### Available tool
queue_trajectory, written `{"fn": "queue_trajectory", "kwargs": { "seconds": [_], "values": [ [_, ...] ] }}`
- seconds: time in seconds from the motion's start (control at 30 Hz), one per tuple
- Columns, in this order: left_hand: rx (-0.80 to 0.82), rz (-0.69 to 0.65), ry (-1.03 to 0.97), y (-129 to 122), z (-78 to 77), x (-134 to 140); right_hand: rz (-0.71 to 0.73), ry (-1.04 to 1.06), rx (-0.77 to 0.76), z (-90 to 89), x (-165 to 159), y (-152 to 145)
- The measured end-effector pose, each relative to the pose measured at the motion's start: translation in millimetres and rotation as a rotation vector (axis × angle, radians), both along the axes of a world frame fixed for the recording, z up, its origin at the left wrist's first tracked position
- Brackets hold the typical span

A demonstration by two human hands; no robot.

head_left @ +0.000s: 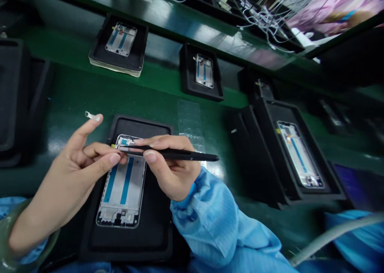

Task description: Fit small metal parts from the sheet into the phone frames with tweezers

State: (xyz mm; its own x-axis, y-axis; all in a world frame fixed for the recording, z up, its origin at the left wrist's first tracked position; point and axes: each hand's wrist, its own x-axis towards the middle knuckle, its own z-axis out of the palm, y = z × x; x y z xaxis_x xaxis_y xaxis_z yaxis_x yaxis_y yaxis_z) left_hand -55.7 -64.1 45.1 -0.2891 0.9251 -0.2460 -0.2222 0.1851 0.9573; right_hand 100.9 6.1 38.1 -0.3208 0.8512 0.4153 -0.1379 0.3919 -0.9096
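Note:
Black tweezers [186,154] lie between the thumb and fingers of my right hand [172,169], their tips pointing left over the upper part of a phone frame [120,189]. At those tips, my left hand [81,165] pinches with thumb and middle finger; whatever is in the pinch is too small to make out. Its index finger points up, with a small whitish piece [93,116] stuck on the fingertip. The silver phone frame, with two blue strips, lies in a black tray [156,237] beneath both hands, which hide some of its top.
Farther back, black trays [97,53] [186,71] hold similar phone frames. Stacked trays [330,191] stand at right, the top one bearing another frame [300,153]. More trays [12,97] sit at left. A clear film [190,121] lies on the green table; white cables [264,21] tangle behind.

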Motion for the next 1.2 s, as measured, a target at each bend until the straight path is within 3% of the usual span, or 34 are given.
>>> {"fn": "queue_trajectory", "kwargs": {
  "seconds": [0.1,0.23,0.63,0.77,0.87,1.0,1.07,1.2],
  "values": [
    [-0.057,0.039,-0.221,-0.3,1.7,7.2,0.022,0.016,-0.008,0.1,-2.2,-2.2],
    [-0.039,0.117,-0.327,-0.5,2.5,11.9,0.029,0.086,-0.030,-0.3,-4.3,-4.5],
    [-0.074,0.216,-0.267,-6.5,-0.2,18.6,-0.034,0.046,0.004,-3.5,-11.0,-8.6],
    [-0.059,0.184,-0.196,-10.5,-3.0,21.9,-0.042,-0.013,-0.004,-1.0,-8.6,-9.3],
    [0.020,0.053,0.029,-10.5,-13.6,15.8,-0.081,-0.040,0.023,1.4,-1.5,0.1],
    [0.236,-0.217,0.793,-0.6,-35.4,-4.3,-0.149,-0.180,0.013,-3.7,8.8,26.9],
    [0.275,-0.329,1.046,5.8,-42.5,-12.2,-0.112,-0.258,-0.013,-10.2,10.3,39.7],
    [0.314,-0.400,1.126,11.0,-44.4,-15.1,-0.013,-0.336,-0.038,-23.8,6.6,53.2]
  ]
}}
